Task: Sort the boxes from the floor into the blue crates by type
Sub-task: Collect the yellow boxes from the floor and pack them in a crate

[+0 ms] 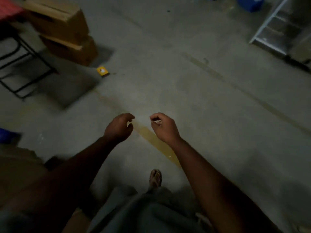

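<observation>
Hanging above the concrete floor (193, 91), the left hand (118, 126) and right hand (164, 127) are each keeping a loosely curled, empty grip. Far left, a small yellow box (102, 71) is lying on the floor just beside two stacked cardboard cartons (62, 31). A blue crate (250, 3) is sitting far right.

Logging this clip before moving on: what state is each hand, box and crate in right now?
left hand: empty, fingers loosely curled.
right hand: empty, fingers loosely curled.
small yellow box: flat on the floor, untouched.
cardboard cartons: two stacked, top one skewed.
blue crate: on the floor far off, contents unseen.
</observation>
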`<action>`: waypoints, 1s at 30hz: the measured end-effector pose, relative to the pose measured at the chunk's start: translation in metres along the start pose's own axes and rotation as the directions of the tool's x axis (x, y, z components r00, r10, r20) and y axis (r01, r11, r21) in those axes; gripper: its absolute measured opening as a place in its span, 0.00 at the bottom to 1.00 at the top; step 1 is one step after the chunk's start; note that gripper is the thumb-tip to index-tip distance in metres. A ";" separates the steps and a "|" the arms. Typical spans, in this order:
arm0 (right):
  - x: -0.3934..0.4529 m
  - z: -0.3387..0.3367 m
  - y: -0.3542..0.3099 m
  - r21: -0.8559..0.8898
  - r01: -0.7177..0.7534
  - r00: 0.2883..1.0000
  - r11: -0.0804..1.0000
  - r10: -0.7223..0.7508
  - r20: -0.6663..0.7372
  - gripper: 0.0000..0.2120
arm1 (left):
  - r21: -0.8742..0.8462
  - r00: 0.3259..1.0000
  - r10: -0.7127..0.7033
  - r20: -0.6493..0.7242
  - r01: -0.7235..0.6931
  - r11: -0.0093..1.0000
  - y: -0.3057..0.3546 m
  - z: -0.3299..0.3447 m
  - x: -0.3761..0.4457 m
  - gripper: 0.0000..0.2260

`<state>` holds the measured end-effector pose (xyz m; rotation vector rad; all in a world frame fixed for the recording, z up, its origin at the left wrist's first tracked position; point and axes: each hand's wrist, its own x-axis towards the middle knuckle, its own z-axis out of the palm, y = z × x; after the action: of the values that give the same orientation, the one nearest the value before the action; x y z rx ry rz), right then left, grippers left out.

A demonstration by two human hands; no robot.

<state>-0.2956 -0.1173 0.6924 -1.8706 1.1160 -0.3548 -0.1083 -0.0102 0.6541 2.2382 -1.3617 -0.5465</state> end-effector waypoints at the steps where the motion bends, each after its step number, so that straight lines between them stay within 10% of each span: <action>1: 0.022 -0.001 -0.006 -0.010 0.015 0.999 1.000 -0.014 0.032 0.09 | -0.007 1.000 -0.022 -0.022 0.022 1.000 0.000 -0.006 0.012 0.15; 15: 0.345 0.075 -0.095 -0.167 0.228 0.913 0.959 -0.152 0.378 0.08 | -0.216 0.917 -0.360 -0.172 0.321 0.922 -0.101 -0.063 0.246 0.15; 30: 0.676 0.182 -0.200 -0.206 0.036 0.944 0.978 0.034 0.329 0.07 | -0.268 0.843 -0.529 -0.095 0.490 0.829 -0.256 -0.185 0.540 0.14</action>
<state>0.3011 -0.5287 0.6260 -2.0221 0.9493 0.0828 0.4089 -0.3590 0.6071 2.3780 -0.5613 -0.6413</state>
